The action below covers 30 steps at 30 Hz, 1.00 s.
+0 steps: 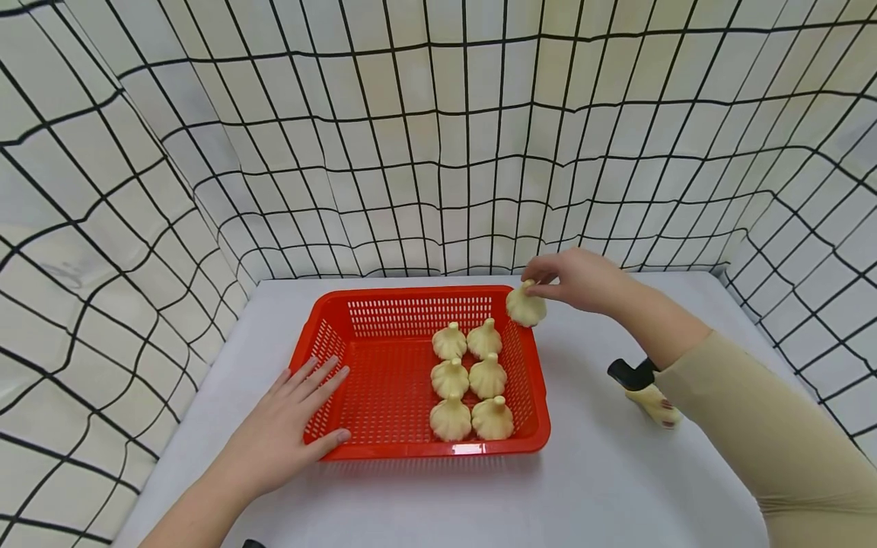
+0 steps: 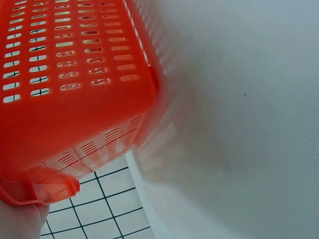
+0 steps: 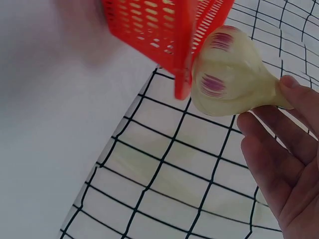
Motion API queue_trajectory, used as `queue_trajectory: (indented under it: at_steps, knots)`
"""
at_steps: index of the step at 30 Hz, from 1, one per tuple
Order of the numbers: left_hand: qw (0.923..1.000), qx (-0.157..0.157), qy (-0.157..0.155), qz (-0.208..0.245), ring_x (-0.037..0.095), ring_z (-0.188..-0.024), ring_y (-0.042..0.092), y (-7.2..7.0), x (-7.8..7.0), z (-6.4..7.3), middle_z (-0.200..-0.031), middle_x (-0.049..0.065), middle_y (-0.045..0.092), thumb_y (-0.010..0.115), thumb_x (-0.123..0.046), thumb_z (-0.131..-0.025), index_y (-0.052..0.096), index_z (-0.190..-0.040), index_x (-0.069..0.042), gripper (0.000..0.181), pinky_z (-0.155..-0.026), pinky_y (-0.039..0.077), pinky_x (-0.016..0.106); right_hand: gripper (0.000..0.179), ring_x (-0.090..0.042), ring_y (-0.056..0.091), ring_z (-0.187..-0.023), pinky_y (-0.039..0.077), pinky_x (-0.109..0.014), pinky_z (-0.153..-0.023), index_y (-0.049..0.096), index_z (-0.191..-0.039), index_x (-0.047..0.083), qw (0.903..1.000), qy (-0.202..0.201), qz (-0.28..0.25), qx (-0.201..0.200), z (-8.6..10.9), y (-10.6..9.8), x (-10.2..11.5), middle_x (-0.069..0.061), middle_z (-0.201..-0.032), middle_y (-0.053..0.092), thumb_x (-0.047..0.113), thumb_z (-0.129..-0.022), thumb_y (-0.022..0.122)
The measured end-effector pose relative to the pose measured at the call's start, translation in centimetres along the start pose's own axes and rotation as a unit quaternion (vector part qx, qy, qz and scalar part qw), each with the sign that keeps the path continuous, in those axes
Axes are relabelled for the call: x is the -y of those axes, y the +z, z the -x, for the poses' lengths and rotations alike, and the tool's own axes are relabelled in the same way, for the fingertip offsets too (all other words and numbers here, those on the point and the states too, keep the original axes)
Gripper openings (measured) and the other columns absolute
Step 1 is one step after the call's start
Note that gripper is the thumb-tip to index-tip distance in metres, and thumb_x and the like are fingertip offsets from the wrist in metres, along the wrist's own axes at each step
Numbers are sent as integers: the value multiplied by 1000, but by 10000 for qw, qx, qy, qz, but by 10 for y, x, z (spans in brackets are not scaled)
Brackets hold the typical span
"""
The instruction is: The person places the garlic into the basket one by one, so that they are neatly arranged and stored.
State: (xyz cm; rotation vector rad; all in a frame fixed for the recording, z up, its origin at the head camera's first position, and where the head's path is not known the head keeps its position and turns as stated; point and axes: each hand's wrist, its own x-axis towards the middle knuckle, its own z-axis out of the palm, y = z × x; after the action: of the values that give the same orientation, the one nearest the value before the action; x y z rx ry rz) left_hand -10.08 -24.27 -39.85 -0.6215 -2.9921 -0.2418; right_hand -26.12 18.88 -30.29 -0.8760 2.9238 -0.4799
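My right hand (image 1: 582, 280) pinches a pale garlic bulb (image 1: 526, 304) by its stem at the back right corner of the red plastic basket (image 1: 438, 449). In the right wrist view, purple streaks mark the underside of this garlic bulb (image 3: 224, 74), which is close against the basket's rim. Inside, several garlic bulbs (image 1: 450, 378) stand stem up in two columns along the right side. My left hand (image 1: 277, 434) lies with spread, straight fingers over the basket's left rim. The left wrist view shows part of this hand (image 2: 20, 221) at the basket's rim.
Right of the basket, a cream object with reddish marks (image 1: 658, 407) lies on the white table (image 1: 582, 487). A black piece (image 1: 630, 374) overlaps it near my sleeve. Black netting (image 1: 438, 160) over white sheeting surrounds the table at the back and sides.
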Motion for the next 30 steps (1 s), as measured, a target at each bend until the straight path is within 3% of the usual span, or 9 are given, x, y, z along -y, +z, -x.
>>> queue_trajectory:
  at_steps: [6, 11, 15, 23, 30]
  knots:
    - [10000, 24, 0, 43, 36, -148, 21, 1, 1, 1, -162, 5, 27, 63, -60, -88, 30, -157, -25, 84, -120, -11, 35, 21, -16, 67, -92, 56, -37, -80, 72, -111, 19, 9997, -228, -61, -80, -18, 0, 17, 4, -102, 72, 30, -92, 72]
    - [10000, -16, 36, 45, 36, -148, 20, 1, 1, 0, -162, 5, 27, 63, -60, -89, 30, -157, -25, 84, -120, -11, 35, 21, -15, 65, -97, 56, -36, -82, 72, -110, 21, 9993, -334, -98, 120, -32, 2, 34, 5, -103, 71, 32, -93, 71]
    - [9999, -78, 71, 38, 36, -148, 21, 1, 2, 0, -162, 4, 28, 63, -60, -89, 31, -157, -25, 83, -120, -10, 36, 20, -13, 65, -96, 56, -32, -80, 71, -110, 22, 9987, -453, -94, 231, -43, 8, 47, 7, -102, 70, 33, -94, 70]
    - [10000, -63, 44, 39, 36, -148, 22, 1, 1, 1, -162, 4, 28, 64, -59, -88, 32, -157, -25, 83, -121, -9, 38, 16, -10, 65, -92, 54, -29, -81, 72, -106, 19, 9935, -1074, -187, 339, -69, 20, 73, 8, -98, 70, 30, -96, 68]
    - [10000, -48, 4, 61, 35, -148, 22, 2, 1, 1, -162, 4, 28, 65, -60, -87, 32, -157, -26, 84, -120, -10, 35, 16, -9, 63, -89, 51, -29, -80, 71, -104, 19, 9898, -1322, 105, 522, -87, 35, 94, 8, -96, 69, 33, -96, 67]
